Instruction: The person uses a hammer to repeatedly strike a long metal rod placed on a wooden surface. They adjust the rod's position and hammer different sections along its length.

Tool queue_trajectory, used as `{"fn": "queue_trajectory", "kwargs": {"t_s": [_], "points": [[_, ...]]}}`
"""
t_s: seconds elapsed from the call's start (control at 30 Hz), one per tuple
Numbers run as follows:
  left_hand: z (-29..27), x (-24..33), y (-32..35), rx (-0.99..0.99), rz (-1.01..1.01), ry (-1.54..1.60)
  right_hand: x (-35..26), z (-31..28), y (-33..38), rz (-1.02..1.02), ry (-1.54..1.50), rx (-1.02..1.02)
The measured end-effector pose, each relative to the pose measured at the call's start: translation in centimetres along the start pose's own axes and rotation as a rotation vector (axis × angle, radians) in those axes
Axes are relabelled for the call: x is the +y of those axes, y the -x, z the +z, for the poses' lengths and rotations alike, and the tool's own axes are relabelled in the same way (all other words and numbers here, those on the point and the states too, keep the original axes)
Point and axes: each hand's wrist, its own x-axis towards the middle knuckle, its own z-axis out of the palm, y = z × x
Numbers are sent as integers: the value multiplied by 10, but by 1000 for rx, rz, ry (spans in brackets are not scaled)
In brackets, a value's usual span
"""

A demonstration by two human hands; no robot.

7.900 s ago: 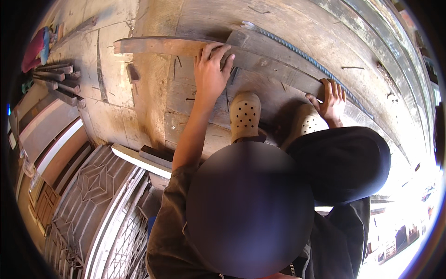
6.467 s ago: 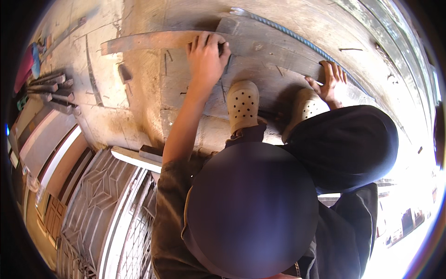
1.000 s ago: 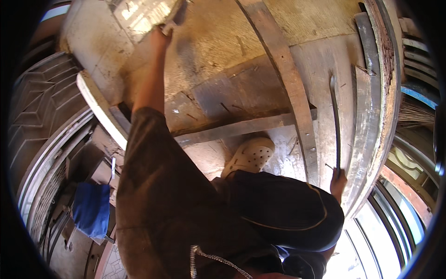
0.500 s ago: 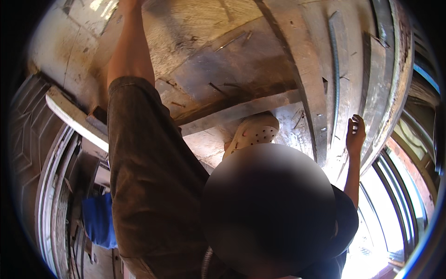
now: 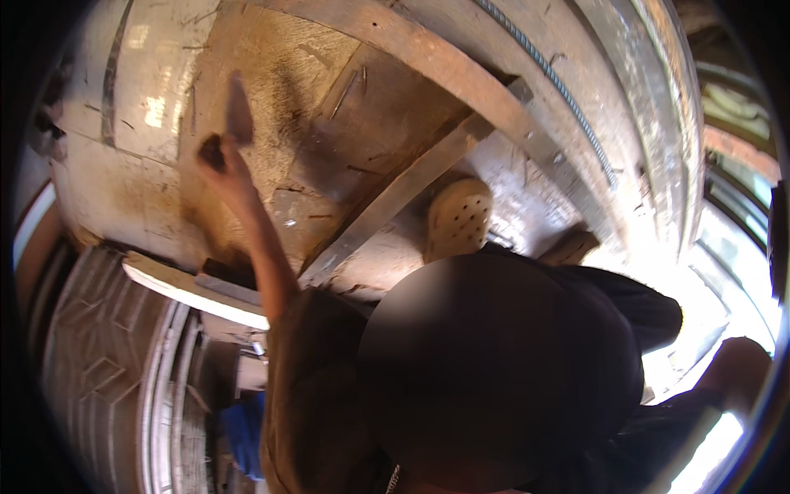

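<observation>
My left hand (image 5: 224, 169) reaches forward over a worn, stained surface (image 5: 284, 62), its bare forearm rising out of a brown sleeve. Its fingers are closed around what looks like a small trowel (image 5: 239, 115). The pointed blade sticks out ahead of the hand and is smeared by motion; the grip is mostly hidden. My right hand cannot be made out. A dark sleeve or trouser leg (image 5: 646, 300) and a bare bent limb (image 5: 741, 366) show at the right. A cream clog with holes (image 5: 462, 216) stands near the middle, beside a straight wooden strip (image 5: 395, 202).
A long curved-looking board (image 5: 436, 62) crosses beyond the strip, with a ribbed steel bar (image 5: 547, 70) past it. Loose nails and splinters lie about. A pale plank (image 5: 169, 288) and a patterned panel (image 5: 95, 354) stand at the left, near a blue cloth (image 5: 245, 432).
My view has turned and shifted. The left hand, out of frame before, is now visible with the trowel-like tool. The right hand, seen earlier at the right, has left sight.
</observation>
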Motion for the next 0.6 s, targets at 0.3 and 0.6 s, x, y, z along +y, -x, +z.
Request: {"fn": "queue_trajectory", "kwargs": {"t_s": [0.3, 0.6], "points": [[28, 59, 150, -522, 48, 10, -102, 94, 207, 316, -210, -146], [36, 215, 130, -232, 364, -286, -120, 91, 270, 540, -240, -70]]}}
